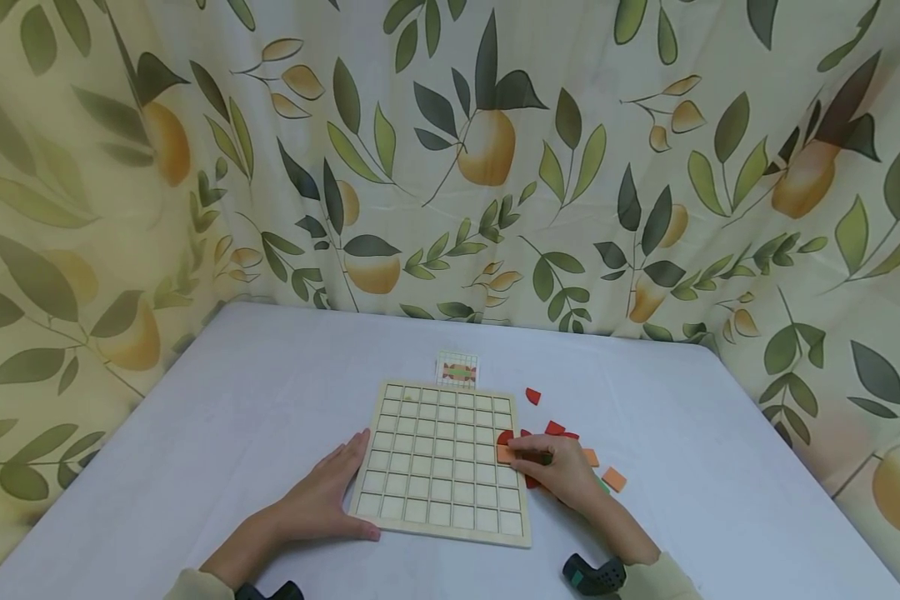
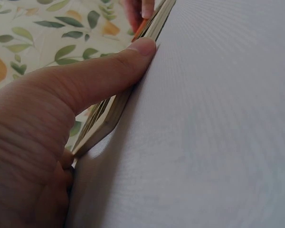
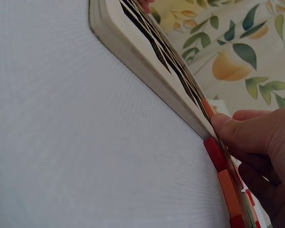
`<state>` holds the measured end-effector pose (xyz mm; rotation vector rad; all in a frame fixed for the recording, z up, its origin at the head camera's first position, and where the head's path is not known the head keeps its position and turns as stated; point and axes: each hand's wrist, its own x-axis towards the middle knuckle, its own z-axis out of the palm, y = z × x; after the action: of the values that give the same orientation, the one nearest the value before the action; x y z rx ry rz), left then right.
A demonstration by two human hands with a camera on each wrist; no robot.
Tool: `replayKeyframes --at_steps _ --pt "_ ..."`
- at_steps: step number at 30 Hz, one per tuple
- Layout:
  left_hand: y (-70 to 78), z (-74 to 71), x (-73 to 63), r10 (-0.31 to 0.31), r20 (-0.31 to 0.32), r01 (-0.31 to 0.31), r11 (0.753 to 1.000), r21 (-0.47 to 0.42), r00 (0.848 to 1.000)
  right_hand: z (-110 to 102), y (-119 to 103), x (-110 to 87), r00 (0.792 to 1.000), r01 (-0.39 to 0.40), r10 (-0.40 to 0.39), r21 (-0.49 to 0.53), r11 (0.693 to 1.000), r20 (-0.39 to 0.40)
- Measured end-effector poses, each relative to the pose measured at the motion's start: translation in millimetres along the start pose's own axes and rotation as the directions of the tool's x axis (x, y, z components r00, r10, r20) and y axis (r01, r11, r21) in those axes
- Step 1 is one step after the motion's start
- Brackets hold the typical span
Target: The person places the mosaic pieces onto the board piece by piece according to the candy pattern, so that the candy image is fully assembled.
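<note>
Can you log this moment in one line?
left grip: against board | right grip: pinches orange square, board's right column | loose pieces: beside board

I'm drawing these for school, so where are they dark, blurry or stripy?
Head view: the board looks evenly lit, the curtain yellower at its left, the card too small to make out finely; left wrist view: dimmer, faint ripply lines on the cloth, soft shadow beside the board; right wrist view: dim too, with ripply lines on the cloth.
</note>
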<state>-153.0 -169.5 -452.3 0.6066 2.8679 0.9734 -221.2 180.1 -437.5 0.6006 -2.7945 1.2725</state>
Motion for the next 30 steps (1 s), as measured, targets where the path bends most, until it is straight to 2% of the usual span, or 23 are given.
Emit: replayKeyframes --at_steps 11,15,21,25,30 --pt "0.1 -0.2 0.2 -0.004 0.001 0.004 1.000 -0.003 1.000 -1.6 -0.9 -0.9 1.000 0.018 -0.018 0.013 1.000 -0.007" --pt "-0.1 0.1 0.6 -0.010 -0.002 0.010 1.000 -0.003 1.000 -4.6 -0.8 1.5 0.999 0.021 -0.019 0.042 0.999 -0.039" --pt "-0.6 1.1 1.0 -0.015 -0.003 0.015 1.000 0.006 1.000 -9.8 5.3 6.8 0.994 -0.037 0.032 -0.040 0.999 -0.107" --pt "-0.6 1.1 1.2 -0.011 0.000 0.011 1.000 0.003 1.000 -12.2 9.6 10.2 0.992 -0.079 0.072 -0.060 0.995 -0.103" --pt "-0.5 1.8 1.7 -0.020 -0.002 0.020 1.000 0.009 1.000 -15.3 12.3 13.3 0.992 -0.093 0.088 -0.064 0.994 -0.085"
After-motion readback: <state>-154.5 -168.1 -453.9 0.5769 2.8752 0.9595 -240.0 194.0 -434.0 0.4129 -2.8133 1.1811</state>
